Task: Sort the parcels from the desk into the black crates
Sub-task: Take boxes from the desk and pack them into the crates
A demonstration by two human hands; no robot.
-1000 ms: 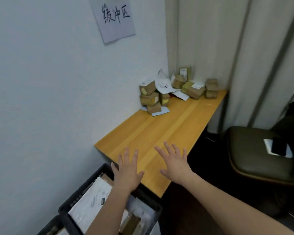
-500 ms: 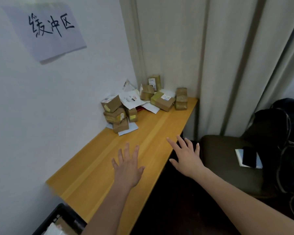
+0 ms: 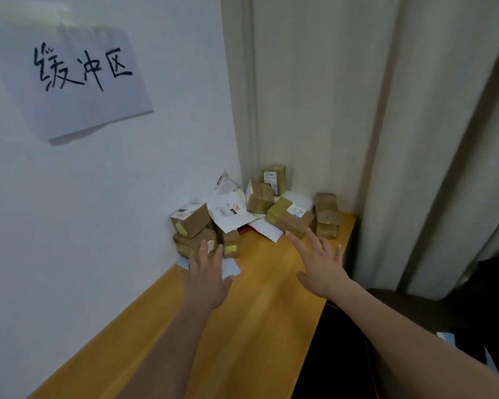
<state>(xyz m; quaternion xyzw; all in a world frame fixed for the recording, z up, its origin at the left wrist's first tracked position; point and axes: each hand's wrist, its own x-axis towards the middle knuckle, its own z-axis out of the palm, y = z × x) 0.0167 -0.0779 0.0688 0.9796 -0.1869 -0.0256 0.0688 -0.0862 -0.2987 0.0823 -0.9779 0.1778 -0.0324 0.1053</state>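
A heap of small brown cardboard parcels and white envelopes fills the far corner of the wooden desk (image 3: 260, 306). On the left stands a stack of boxes (image 3: 191, 220); a white mailer (image 3: 228, 211) leans in the middle; a longer box (image 3: 289, 218) and a two-box stack (image 3: 326, 216) lie to the right. My left hand (image 3: 206, 276) stretches out flat, fingertips at the lowest box of the left stack. My right hand (image 3: 320, 262) is spread open, index finger near the longer box. Both hands hold nothing. No black crate is in view.
A white wall with a handwritten paper sign (image 3: 78, 82) runs along the desk's left side. Beige curtains (image 3: 386, 139) hang behind and to the right. A dark chair (image 3: 415, 306) sits right of the desk, below its edge.
Both hands have reached forward along the desk to the parcel heap. The view has moved closer and up; the black crate at the desk's near end has dropped out of sight.
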